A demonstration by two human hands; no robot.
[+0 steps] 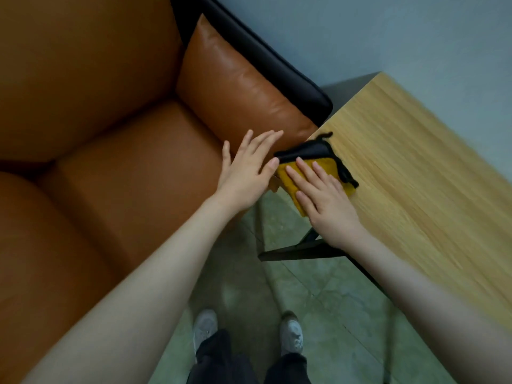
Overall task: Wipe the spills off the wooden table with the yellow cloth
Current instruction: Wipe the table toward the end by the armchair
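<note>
A yellow cloth [288, 180] with a black side and black edging lies folded at the near left corner of the wooden table [415, 173], partly overhanging the edge. My right hand [324, 195] presses flat on the cloth with straight fingers. My left hand [249, 167] hovers open just left of the table corner, its little finger close to the cloth's edge, over the sofa seat. No spill is visible on the wood around the cloth.
An orange-brown leather sofa [97, 134] with a cushion [241, 90] stands directly left of the table. The table's dark metal frame [299, 252] shows below the edge. My feet in grey shoes [205, 328] stand on a greenish tiled floor.
</note>
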